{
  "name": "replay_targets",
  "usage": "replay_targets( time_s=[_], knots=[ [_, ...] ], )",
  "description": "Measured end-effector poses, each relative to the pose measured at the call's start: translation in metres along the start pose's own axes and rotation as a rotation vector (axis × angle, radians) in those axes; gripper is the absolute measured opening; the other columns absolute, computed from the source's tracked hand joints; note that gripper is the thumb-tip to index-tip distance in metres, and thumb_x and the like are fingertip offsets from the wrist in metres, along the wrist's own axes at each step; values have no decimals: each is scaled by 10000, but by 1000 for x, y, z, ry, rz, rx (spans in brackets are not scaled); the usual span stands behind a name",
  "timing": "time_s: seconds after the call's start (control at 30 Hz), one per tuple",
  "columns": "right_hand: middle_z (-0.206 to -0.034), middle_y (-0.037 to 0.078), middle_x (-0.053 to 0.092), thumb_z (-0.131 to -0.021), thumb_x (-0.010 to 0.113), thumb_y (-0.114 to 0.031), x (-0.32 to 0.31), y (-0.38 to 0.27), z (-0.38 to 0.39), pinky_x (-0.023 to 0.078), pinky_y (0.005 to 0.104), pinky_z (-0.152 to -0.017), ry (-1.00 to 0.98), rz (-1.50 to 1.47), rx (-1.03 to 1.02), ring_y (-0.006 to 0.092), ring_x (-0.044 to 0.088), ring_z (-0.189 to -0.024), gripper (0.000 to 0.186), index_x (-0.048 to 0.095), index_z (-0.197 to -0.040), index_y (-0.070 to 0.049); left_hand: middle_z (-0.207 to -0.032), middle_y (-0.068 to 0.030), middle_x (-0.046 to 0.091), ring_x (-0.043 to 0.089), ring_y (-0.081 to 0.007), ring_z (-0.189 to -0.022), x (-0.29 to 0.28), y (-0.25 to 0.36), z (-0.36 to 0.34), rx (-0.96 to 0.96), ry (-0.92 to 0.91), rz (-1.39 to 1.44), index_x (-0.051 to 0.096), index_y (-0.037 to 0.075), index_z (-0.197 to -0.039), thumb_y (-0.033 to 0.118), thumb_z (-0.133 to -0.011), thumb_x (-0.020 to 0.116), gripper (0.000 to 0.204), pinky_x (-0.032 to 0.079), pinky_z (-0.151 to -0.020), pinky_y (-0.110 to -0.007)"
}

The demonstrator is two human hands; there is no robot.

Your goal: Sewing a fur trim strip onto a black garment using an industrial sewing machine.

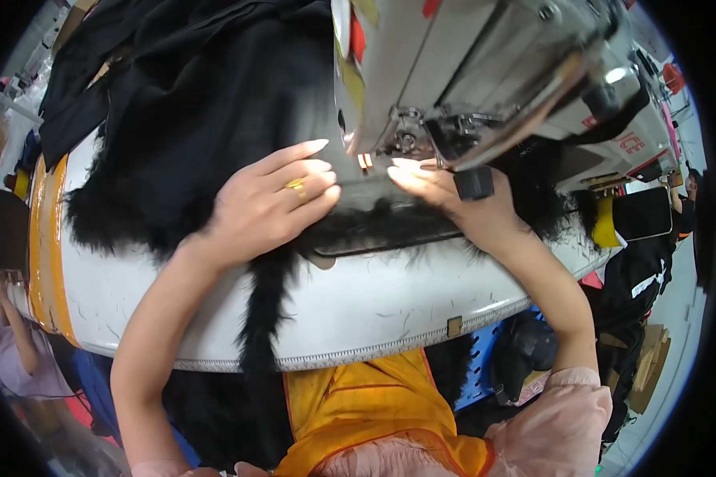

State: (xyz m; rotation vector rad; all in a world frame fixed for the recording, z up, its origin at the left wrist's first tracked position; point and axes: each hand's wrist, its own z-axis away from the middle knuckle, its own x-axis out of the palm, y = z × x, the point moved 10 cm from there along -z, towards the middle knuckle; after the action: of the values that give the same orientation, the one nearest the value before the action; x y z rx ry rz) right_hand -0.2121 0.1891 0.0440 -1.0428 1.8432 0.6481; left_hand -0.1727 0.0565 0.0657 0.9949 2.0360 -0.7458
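With a blue perforated crate (485,340) toward 5 o'clock, contents unclear, the left hand (266,205) lies flat, unclenched, pointing to 2 o'clock on black fur-trimmed cloth (159,143) at 11, while the right hand (479,219) points to 10, its grip impossible to tell.

A sewing machine (453,71) stands at one o'clock. At ten, the left-hand grip (264,203) lies flat on black fur-trimmed fabric (191,111); at two, the right-hand grip (485,220) rests beside the needle area. At six, measuring tape (390,354) edges the white desk (366,306).
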Motion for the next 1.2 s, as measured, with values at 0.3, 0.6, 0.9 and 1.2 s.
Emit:
replay_targets(
  time_s=[0.3,0.6,0.9,1.2],
  knots=[
    [-876,3,630,-721,710,-104,-11,27,9,523,268,-617,124,-150,189,153,624,-814,174,648,-883,-96,-845,-17,671,653,-183,-873,15,-10,-9,-55,-8,-29,708,91,-891,78,-670,659,227,530,-882,-332],
    [-922,-23,629,-700,681,-98,-20,8,0,524,257,-647,128,13,41,153,620,-891,161,642,-856,-94,-933,-68,667,643,-200,-947,24,3,-7,-123,-118,-105,678,30,-988,53,-679,616,317,491,-972,-348],
    [-911,4,625,-717,670,-59,-13,16,8,527,254,-663,113,-43,109,150,622,-841,161,624,-870,-79,-1035,-51,629,609,-182,-1045,7,-11,11,-382,-80,-27,645,62,-985,59,-764,588,228,373,-1079,-431],
    [-1172,-21,662,-752,576,-46,-16,-5,16,545,279,-719,-63,98,19,181,649,-850,458,669,-1174,-200,-987,-33,590,600,-186,-965,-2,6,8,-78,-195,2,565,59,-868,95,-731,585,143,508,-861,-307]
  ],
)
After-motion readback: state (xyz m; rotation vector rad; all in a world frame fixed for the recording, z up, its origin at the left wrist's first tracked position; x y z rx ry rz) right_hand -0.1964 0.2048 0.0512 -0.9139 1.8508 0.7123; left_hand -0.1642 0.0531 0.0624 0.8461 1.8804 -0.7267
